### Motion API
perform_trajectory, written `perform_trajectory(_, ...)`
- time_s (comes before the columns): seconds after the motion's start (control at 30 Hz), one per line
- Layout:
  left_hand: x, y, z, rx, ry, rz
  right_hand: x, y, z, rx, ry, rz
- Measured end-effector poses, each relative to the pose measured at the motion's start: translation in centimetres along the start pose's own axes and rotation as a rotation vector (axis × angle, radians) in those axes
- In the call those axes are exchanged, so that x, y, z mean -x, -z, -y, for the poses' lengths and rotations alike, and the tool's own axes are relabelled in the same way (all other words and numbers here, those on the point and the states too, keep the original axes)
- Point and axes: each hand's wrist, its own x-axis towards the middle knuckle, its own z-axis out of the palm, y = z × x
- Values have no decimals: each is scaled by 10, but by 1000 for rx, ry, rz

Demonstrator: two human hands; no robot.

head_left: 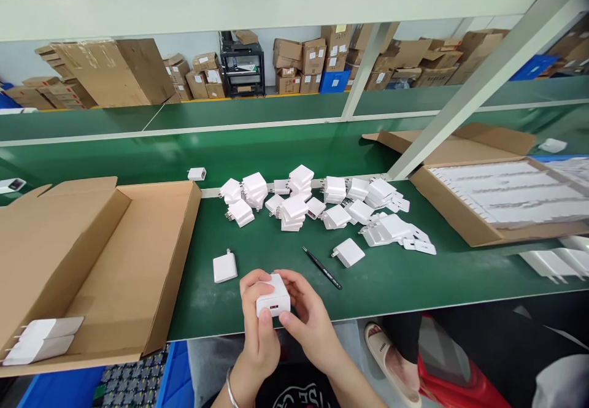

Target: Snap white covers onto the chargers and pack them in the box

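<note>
Near the bench's front edge, my left hand and my right hand both grip a white USB wall charger, its port end turned toward me. The fingers of both hands curl around its sides. Left of my hands lies a single charger, prongs pointing away. To the right are black tweezers and another charger. Beyond them, a loose pile of chargers spreads across the bench, with several flat white pieces at its right end.
An open cardboard box on the left holds a few chargers. At the right, another open box is packed with rows of white items. A slanted white post crosses the right side. A blue bin with circuit boards sits below left.
</note>
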Motion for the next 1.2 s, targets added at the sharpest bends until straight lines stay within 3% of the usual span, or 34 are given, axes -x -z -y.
perform_trajectory(0.2,-6,3,-6,-95,-82,20,-2,0,10,23,127,-107)
perform_trajectory(0.37,-21,16,-20,-189,-58,219,-3,12,13,133,225,-113)
perform_trajectory(0.5,-21,18,-23,-157,-111,213,1,12,11,135,207,-66)
perform_trajectory(0.63,-17,15,-22,-118,-171,196,5,8,8,128,169,-100)
perform_trajectory(0.9,-15,17,-20,-100,-73,323,7,19,-1,67,156,-91)
perform_trajectory(1.07,-15,20,-17,-185,-174,264,8,13,-10,124,136,-67)
perform_trajectory(1.2,-10,22,-12,-183,-99,232,7,8,-15,165,88,-112)
